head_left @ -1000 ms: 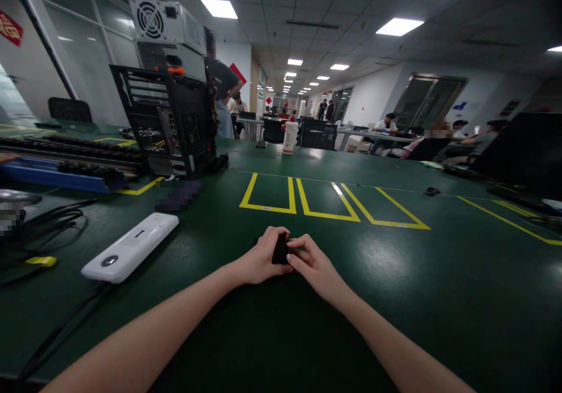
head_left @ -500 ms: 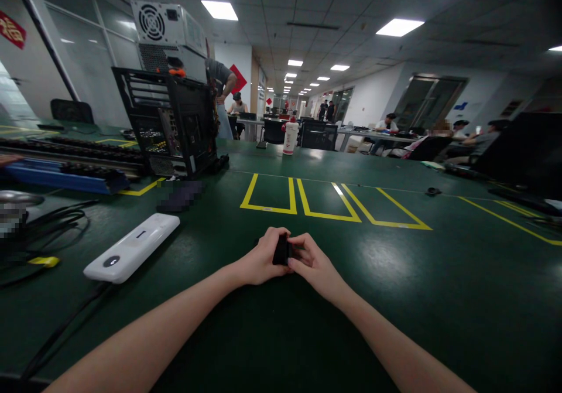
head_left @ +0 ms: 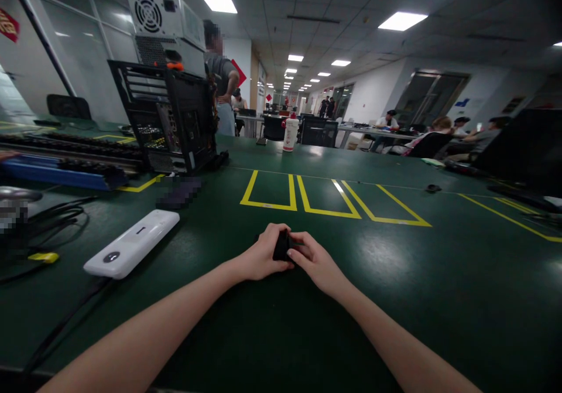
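Observation:
A small black object [head_left: 281, 246] is between my two hands, low over the green table [head_left: 281, 328]; its exact kind does not show. My left hand [head_left: 262, 256] wraps round it, thumb on the near side and fingers on the far side. My right hand [head_left: 315, 263] meets it from the right, with its thumb and bent fingertips against the object's right end. The fingers partly hide the object. Beyond the hands lie yellow tape outlines [head_left: 268, 207] on the tabletop.
To the left lies a white power bank [head_left: 132, 244] with a black cable. Behind it stand a black computer case [head_left: 175, 118] with a silver power supply [head_left: 164, 21], and a blue rail [head_left: 61, 170]. A white bottle [head_left: 290, 134] is at the far edge. Several people sit or stand beyond.
My right hand's thumb and fingers have shifted slightly on the black object's right end. The left hand keeps its hold. The view has tilted a little, and the standing person looks more upright.

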Tool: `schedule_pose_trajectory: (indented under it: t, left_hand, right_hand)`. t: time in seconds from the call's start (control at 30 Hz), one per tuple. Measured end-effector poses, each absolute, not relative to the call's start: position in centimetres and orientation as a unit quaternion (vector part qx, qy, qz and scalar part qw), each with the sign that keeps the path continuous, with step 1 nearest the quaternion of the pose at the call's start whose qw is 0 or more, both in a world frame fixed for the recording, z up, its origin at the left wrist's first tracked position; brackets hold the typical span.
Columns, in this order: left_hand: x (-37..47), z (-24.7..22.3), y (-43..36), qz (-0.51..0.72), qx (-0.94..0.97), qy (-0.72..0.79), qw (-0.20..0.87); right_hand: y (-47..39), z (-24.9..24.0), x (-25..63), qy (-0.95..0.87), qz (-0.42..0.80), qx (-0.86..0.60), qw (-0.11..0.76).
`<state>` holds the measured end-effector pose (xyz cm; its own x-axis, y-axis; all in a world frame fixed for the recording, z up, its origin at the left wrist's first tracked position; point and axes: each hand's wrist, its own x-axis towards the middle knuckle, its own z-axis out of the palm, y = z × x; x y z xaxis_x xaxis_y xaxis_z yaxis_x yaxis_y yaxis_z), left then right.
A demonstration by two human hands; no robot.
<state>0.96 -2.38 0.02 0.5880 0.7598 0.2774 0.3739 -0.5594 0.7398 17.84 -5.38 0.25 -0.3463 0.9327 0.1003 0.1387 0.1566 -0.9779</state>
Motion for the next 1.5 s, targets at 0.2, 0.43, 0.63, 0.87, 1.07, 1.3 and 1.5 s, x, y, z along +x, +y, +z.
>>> schedule_pose_trajectory:
  t: [0.2, 0.43, 0.63, 0.87, 1.07, 1.3, 1.5]
  left_hand:
    - [0.92, -0.14, -2.19, 0.297, 0.834, 0.341, 0.314]
    - [0.98, -0.12, -2.28, 0.296, 0.829, 0.345, 0.326]
    - [1.03, -0.22, -2.21, 0.300, 0.831, 0.345, 0.319]
    - [0.94, -0.11, -2.24, 0.299, 0.832, 0.341, 0.320]
    - [0.96, -0.34, -2.10, 0.297, 0.829, 0.342, 0.329]
    - [0.95, -0.12, -2.25, 0.298, 0.833, 0.340, 0.320]
    - [0.85, 0.28, -2.62, 0.299, 0.834, 0.336, 0.319]
  right_hand:
    - [-5.38, 0.08, 17.86, -0.644, 0.509, -0.399, 0.409]
    - [-5.47, 0.66, 17.77, -0.652, 0.495, -0.415, 0.398]
    - [-5.60, 0.33, 17.83, -0.657, 0.499, -0.405, 0.395]
    - [-5.31, 0.10, 17.62, -0.673, 0.453, -0.403, 0.423]
    - [-5.27, 0.34, 17.53, -0.671, 0.455, -0.425, 0.402]
    - [-5.61, 0.37, 17.51, -0.647, 0.506, -0.404, 0.402]
    - [-5.48, 0.04, 17.55, -0.651, 0.480, -0.420, 0.411]
